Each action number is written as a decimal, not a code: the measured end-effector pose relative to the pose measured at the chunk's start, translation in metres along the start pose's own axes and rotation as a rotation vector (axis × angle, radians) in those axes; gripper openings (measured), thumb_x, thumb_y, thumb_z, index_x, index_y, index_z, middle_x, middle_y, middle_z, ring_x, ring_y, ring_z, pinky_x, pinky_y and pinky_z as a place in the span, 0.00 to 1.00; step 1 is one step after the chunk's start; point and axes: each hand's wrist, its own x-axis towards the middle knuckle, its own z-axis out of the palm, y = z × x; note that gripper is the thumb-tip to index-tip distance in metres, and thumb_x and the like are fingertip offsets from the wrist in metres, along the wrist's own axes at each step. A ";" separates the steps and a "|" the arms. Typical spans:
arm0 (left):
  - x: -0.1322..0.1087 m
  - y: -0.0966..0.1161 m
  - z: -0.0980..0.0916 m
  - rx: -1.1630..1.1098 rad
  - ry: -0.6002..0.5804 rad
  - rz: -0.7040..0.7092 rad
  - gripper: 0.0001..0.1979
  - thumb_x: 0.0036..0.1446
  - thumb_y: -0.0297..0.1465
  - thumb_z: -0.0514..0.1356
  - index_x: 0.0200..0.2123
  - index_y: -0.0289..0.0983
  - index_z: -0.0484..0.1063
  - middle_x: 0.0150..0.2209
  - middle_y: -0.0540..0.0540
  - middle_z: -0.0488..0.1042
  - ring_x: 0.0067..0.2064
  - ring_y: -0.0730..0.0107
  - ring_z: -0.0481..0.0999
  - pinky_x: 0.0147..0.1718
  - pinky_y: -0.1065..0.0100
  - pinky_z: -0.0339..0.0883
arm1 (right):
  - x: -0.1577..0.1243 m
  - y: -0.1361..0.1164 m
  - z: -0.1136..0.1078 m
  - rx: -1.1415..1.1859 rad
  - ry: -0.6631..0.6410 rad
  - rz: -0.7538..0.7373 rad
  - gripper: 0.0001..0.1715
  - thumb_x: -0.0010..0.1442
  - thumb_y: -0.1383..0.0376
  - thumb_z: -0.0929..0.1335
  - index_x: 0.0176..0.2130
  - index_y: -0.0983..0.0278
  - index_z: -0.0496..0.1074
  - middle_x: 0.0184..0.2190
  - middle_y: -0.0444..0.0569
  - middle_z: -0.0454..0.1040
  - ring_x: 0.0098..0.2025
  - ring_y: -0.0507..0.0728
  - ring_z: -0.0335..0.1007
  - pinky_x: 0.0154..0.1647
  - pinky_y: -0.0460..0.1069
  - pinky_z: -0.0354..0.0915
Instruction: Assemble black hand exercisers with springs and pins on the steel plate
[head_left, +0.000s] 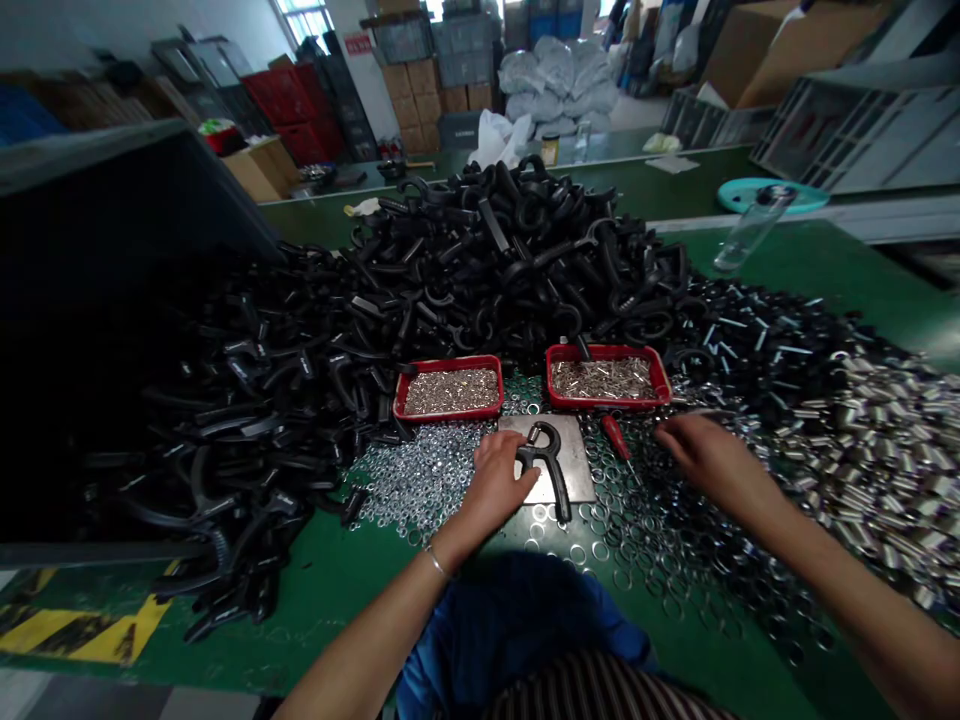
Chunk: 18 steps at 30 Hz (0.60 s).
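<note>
My left hand (499, 472) grips the side of a black hook-shaped handle piece (553, 468), thumb and fingers around its side arm. That piece lies on a flat metal plate (581, 470), its curved hook pointing away from me and its leg toward me. A short silvery cylinder sits at the hook's opening. My right hand (694, 450) is over the small black parts and rings to the right, fingers drawn together; whatever they hold is hidden. Between the plate and that hand lies a red-handled screwdriver (616, 438).
Beyond the plate stand two red trays, the left tray (448, 414) and right tray (607, 404), with small metal pins. Black handles (510, 240) are heaped behind. Nuts (420, 475) lie left, metal rings (622, 550) in front, silvery cylinders (885, 460) far right. A clear bottle (750, 232) leans behind.
</note>
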 end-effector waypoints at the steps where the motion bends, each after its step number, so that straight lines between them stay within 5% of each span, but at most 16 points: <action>1: 0.000 -0.001 0.001 0.003 0.002 0.015 0.21 0.54 0.31 0.65 0.52 0.38 0.69 0.53 0.41 0.70 0.57 0.54 0.65 0.59 0.52 0.57 | 0.005 -0.015 0.011 -0.008 -0.074 0.018 0.19 0.68 0.54 0.59 0.39 0.63 0.71 0.38 0.56 0.77 0.39 0.61 0.75 0.38 0.52 0.66; 6: 0.008 0.004 0.007 -0.031 0.045 0.045 0.17 0.56 0.30 0.65 0.49 0.37 0.71 0.50 0.42 0.72 0.54 0.56 0.66 0.56 0.54 0.61 | 0.025 -0.058 0.041 -0.209 -0.141 0.151 0.20 0.69 0.52 0.59 0.38 0.64 0.69 0.39 0.58 0.78 0.36 0.63 0.77 0.26 0.49 0.61; 11: 0.007 -0.003 0.000 -0.067 -0.009 0.054 0.19 0.58 0.33 0.65 0.52 0.36 0.71 0.54 0.40 0.71 0.57 0.55 0.66 0.60 0.53 0.58 | 0.029 -0.054 0.020 -0.140 -0.178 0.163 0.19 0.68 0.51 0.59 0.40 0.64 0.66 0.30 0.58 0.78 0.31 0.65 0.78 0.26 0.51 0.61; 14: -0.001 -0.017 -0.010 -0.097 -0.105 0.131 0.28 0.56 0.38 0.67 0.59 0.39 0.66 0.60 0.41 0.67 0.62 0.54 0.63 0.63 0.51 0.54 | 0.025 -0.044 0.005 0.003 -0.108 0.126 0.15 0.66 0.55 0.62 0.44 0.64 0.64 0.33 0.57 0.79 0.33 0.64 0.78 0.30 0.51 0.64; 18: -0.007 -0.023 -0.015 -0.120 -0.090 0.151 0.31 0.57 0.40 0.66 0.61 0.41 0.65 0.60 0.42 0.68 0.62 0.55 0.63 0.62 0.51 0.56 | 0.027 -0.040 0.001 0.259 0.007 0.111 0.18 0.63 0.55 0.65 0.48 0.63 0.63 0.36 0.55 0.79 0.34 0.62 0.77 0.34 0.52 0.68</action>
